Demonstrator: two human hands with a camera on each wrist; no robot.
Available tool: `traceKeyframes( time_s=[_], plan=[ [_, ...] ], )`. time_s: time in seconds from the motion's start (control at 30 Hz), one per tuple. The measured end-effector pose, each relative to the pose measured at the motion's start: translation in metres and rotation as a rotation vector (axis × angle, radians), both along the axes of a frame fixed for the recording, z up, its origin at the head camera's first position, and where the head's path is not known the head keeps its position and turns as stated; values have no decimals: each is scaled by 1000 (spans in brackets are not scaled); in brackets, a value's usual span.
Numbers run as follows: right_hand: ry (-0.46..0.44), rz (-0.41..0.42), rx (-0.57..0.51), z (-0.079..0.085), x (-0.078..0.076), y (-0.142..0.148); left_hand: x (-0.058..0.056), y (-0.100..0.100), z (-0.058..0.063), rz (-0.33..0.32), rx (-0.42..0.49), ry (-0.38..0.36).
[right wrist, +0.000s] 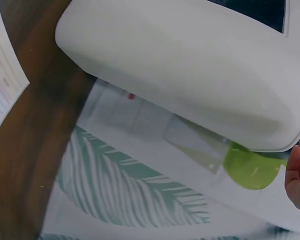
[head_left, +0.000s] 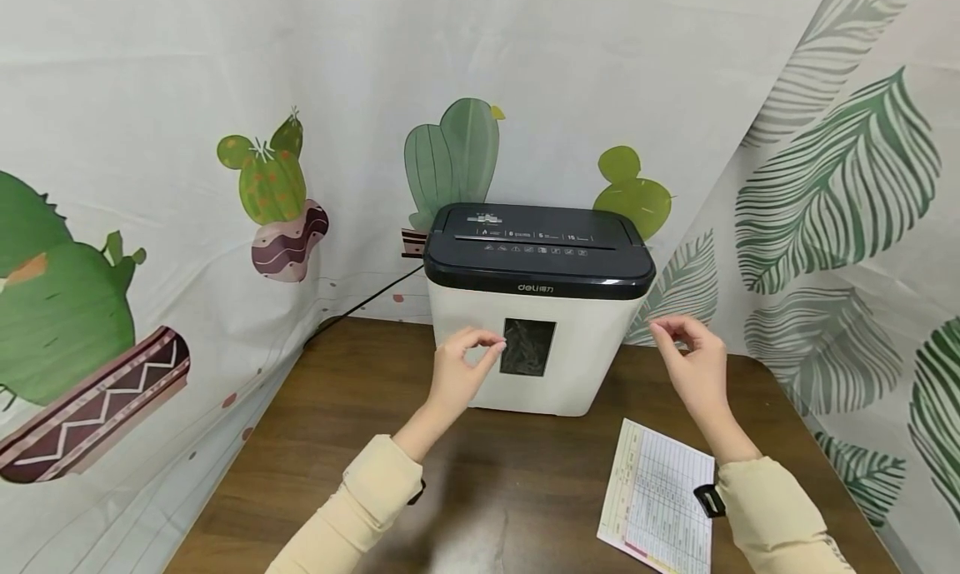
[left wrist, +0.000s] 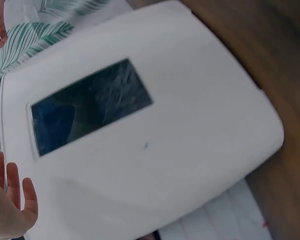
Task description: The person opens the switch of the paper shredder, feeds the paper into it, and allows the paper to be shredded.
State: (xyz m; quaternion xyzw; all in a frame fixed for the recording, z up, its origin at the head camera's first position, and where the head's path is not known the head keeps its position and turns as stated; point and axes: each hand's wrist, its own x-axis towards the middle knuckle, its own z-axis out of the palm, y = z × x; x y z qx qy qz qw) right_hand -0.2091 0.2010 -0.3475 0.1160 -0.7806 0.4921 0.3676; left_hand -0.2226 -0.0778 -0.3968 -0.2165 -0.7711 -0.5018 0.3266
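Note:
A paper shredder (head_left: 517,307) with a white body and black top stands upright at the back of the table. My left hand (head_left: 461,374) hovers before its front, beside the dark window (head_left: 528,347), with thumb and forefinger tips close together and nothing visible between them. In the left wrist view several fingers of the left hand (left wrist: 12,195) look loosely extended. To the right of the shredder, my right hand (head_left: 693,361) is raised, its thumb and forefinger also drawn near each other with nothing seen between. Printed sheets (head_left: 663,499) lie on the table below the right wrist.
A brown wooden table (head_left: 360,457) carries everything. From the shredder's left back a black cord (head_left: 367,301) runs to the table's left edge. Curtains printed with cacti and leaves (head_left: 360,57) hang closely behind and at both sides.

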Motion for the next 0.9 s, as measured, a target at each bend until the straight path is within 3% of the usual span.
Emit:
traceKeyframes(
  time_s=[0.23, 0.73, 0.9],
  plan=[
    [-44, -71, -52, -39, -13, 23, 5, 16, -29, -15, 37, -9],
    [-161, -201, -27, -101, -7, 46, 26, 51, -80, -51, 57, -220],
    [-195, -224, -16, -120, -6, 52, 30, 59, -94, -108, 144, -304]
  ],
)
